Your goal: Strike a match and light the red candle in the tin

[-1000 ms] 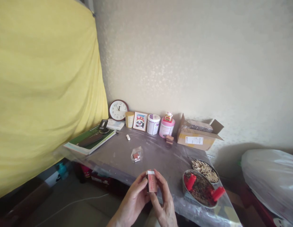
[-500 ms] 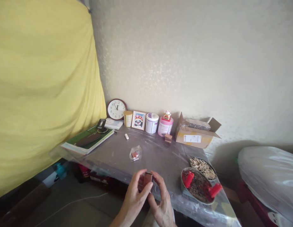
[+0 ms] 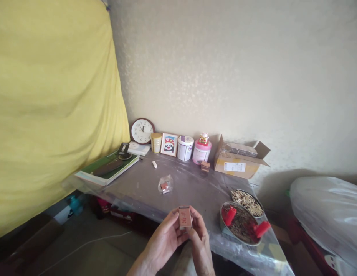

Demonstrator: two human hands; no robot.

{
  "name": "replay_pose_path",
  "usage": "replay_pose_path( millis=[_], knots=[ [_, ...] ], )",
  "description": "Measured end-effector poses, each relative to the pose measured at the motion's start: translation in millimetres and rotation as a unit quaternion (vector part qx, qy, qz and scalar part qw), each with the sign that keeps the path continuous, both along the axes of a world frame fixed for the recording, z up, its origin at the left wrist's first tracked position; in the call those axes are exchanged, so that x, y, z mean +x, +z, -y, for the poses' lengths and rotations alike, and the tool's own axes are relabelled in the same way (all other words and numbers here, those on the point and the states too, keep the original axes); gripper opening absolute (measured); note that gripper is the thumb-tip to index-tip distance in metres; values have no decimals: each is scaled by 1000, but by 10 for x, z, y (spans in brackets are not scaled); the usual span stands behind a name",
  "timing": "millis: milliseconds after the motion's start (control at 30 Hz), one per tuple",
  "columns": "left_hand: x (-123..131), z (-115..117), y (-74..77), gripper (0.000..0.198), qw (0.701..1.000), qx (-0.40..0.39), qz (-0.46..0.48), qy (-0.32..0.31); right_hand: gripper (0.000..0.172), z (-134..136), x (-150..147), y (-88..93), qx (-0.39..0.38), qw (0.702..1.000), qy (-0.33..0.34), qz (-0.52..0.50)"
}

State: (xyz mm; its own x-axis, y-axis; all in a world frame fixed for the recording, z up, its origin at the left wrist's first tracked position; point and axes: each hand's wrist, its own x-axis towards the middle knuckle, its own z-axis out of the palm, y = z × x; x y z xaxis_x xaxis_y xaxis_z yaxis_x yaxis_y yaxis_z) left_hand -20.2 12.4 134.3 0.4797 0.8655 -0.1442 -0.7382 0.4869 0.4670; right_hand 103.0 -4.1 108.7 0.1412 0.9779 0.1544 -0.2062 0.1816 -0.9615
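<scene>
A small brown matchbox (image 3: pixel 185 217) with red lettering is held upright between my two hands at the table's near edge. My left hand (image 3: pixel 166 238) grips its left side, thumb along the edge. From the right, my right hand (image 3: pixel 199 238) holds the other side, its thumb at the lower end. Ahead of my hands lies a clear plastic bag (image 3: pixel 166 184) with reddish-brown pieces in it. To the right are a bowl of matchsticks (image 3: pixel 247 202) and a bowl of dark grains (image 3: pixel 240 226) with two red pieces in it.
Along the wall stand a clock (image 3: pixel 142 130), a panda picture frame (image 3: pixel 169 144), tins (image 3: pixel 185 148) and an open cardboard box (image 3: pixel 236 165). Brown matchboxes (image 3: pixel 205 166) sit beside the pink tin. A green book (image 3: pixel 108 168) lies at the left, near a white capsule-shaped item (image 3: pixel 154 164).
The matchbox has been turned so its lettered face shows toward me. My left palm has opened upward, and both thumbs have shifted off the box's face to its edges.
</scene>
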Motion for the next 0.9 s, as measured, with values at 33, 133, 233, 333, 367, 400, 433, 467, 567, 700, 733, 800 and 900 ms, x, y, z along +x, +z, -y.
replay_pose_path(
  millis=[33,133,233,333,367,400,433,467,567,700,733,800,900],
  knots=[
    [11,5,-4,24,1000,2,10,-1,43,3,7,-5,-3,1000,0,9],
    [36,20,-10,24,1000,-2,30,-1,43,12,30,-2,-5,999,0,43],
    [61,28,-22,21,999,-9,52,5,46,26,36,7,16,996,-17,88],
    [105,33,-37,19,996,-20,79,23,44,37,-7,-6,33,990,-52,125],
    [122,34,-40,19,996,-23,87,26,43,38,-31,-16,35,988,-65,133],
    [139,35,-43,19,995,-27,94,26,42,37,-56,-27,36,986,-77,140],
    [152,36,-46,20,994,-29,101,24,41,36,-80,-37,38,984,-89,146],
    [162,35,-47,21,994,-28,105,22,41,35,-98,-44,39,982,-101,152],
    [152,27,-48,23,993,-23,113,21,42,35,-86,-30,41,980,-96,172],
    [66,28,-52,22,995,-31,90,21,55,30,110,54,40,980,13,193],
    [44,33,-58,22,996,-38,77,19,54,24,174,79,41,980,30,191],
    [13,46,-79,24,998,-51,46,11,41,1,285,126,47,980,24,193],
    [2,60,-120,22,999,-48,7,-10,17,-53,374,202,84,965,-10,248]
  ],
)
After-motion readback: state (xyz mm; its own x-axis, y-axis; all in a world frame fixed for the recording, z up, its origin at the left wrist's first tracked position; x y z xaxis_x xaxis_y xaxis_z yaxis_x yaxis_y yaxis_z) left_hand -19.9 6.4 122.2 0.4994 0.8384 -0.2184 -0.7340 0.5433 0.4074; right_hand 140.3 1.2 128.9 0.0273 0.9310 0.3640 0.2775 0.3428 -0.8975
